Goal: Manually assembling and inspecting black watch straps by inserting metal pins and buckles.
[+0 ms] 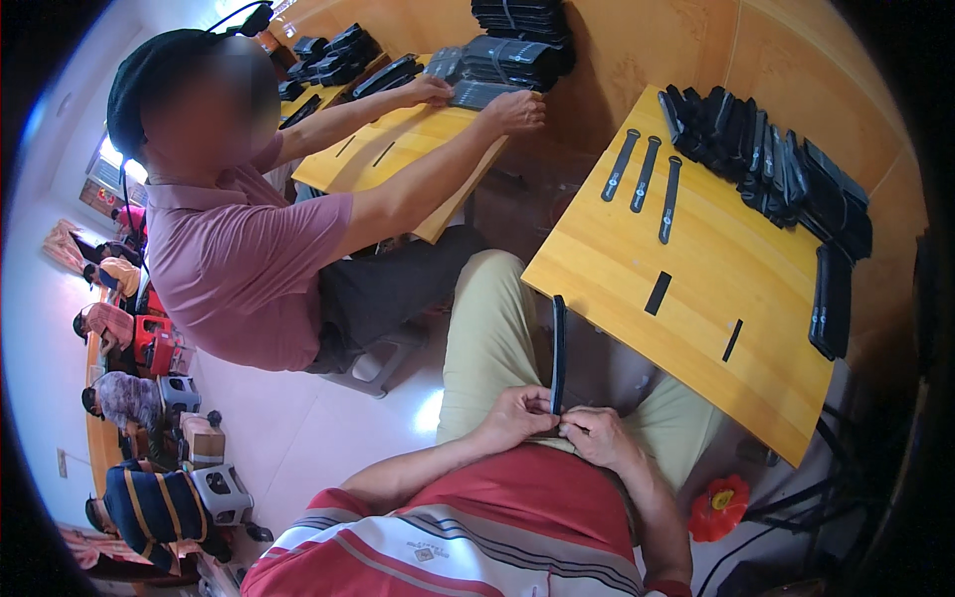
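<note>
Between my hands a narrow black strap (558, 348) stands up over my lap, seen nearly edge-on. My left hand (519, 416) pinches its lower end. The fingers of my right hand (597, 436) are closed at the same lower end, just beside the left; their grip on the strap is partly hidden. On the wooden table (597, 254) ahead to the right, three flat dark straps with a ring-shaped end (645, 174) lie side by side. Two short black strips (658, 293) are nearer to me on that tabletop.
Piled black strap bundles (736, 129) line the table's far edge, with another bundle (832, 298) at its right. A co-worker (239, 219) sits to my left, hands on grey straps (482, 95) at another table. A red flower-shaped object (718, 507) is low on the right.
</note>
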The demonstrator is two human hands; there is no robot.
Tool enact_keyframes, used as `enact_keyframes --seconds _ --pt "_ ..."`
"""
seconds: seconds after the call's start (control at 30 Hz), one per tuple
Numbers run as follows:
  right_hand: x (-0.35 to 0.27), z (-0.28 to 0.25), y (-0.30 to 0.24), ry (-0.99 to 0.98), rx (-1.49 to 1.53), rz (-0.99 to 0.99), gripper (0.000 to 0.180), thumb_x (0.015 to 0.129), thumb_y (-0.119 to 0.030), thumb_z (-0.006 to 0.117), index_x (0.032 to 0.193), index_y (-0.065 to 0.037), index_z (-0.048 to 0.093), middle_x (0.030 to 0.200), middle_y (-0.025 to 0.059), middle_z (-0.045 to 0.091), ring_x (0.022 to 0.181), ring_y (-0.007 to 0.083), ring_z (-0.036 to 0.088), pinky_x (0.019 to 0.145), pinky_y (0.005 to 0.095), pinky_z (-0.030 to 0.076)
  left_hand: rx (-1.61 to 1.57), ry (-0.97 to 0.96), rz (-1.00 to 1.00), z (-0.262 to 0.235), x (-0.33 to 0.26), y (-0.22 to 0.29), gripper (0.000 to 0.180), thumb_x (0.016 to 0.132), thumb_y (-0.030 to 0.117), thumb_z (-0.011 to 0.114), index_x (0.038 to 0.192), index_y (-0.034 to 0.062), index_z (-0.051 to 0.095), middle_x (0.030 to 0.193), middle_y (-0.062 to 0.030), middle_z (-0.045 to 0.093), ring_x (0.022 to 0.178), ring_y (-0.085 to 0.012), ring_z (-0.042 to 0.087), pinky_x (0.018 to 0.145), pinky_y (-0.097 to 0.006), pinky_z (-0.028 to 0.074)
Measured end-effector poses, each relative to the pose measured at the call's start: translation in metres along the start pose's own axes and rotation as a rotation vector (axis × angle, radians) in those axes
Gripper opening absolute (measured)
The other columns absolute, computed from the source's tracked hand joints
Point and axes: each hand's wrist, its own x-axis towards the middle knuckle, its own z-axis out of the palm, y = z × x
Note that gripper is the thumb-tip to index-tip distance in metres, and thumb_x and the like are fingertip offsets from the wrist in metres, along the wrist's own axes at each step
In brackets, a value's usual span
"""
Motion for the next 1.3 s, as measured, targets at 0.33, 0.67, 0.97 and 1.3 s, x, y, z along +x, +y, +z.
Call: enact_keyframes --seconds 0.33,0.67,0.97,1.3 --pt "0.005 0.013 -0.007 0.269 -0.151 -0.084 0.005 0.078 -0.007 0.066 0.081 -0.002 0.066 0.08 0.0155 0.068 0.073 0.0337 0.069 0.062 0.0419 0.055 -0.016 0.038 0.018 0.002 0.003 -0.001 0.024 0.088 -0.004 0.064 0.112 -0.0019 0.062 0.1 -0.0034 0.066 0.088 -0.0077 0.062 0.079 -0.023 0.052" --pt "0.008 0.014 -0.004 0.246 -0.17 -0.122 0.006 0.078 -0.005 0.065 0.083 -0.003 0.064 0.08 0.0153 0.067 0.071 0.0335 0.069 0.06 0.0425 0.055 0.083 0.018 0.084 0.0 -0.001 0.001 0.024 0.09 0.001 0.067 0.114 -0.001 0.062 0.099 -0.0003 0.065 0.089 -0.0055 0.06 0.079 -0.021 0.05" --pt "0.013 0.014 -0.016 0.33 -0.441 -0.23 0.006 0.076 -0.006 0.066 0.078 -0.006 0.06 0.075 0.0096 0.063 0.065 0.0271 0.067 0.053 0.0388 0.054 0.054 0.01 0.116 0.0 -0.001 0.001 0.028 0.092 0.001 0.066 0.119 0.0 0.06 0.104 -0.0003 0.065 0.093 -0.0073 0.06 0.082 -0.023 0.05" --pt "0.007 0.017 -0.003 0.247 -0.292 -0.223 0.013 0.079 0.0 0.064 0.092 -0.001 0.061 0.079 0.0143 0.065 0.065 0.0322 0.066 0.053 0.0406 0.053 0.011 -0.009 0.08 -0.004 -0.002 -0.003 0.03 0.088 -0.003 0.067 0.117 0.0006 0.061 0.105 -0.0025 0.066 0.095 -0.0098 0.061 0.086 -0.025 0.051"
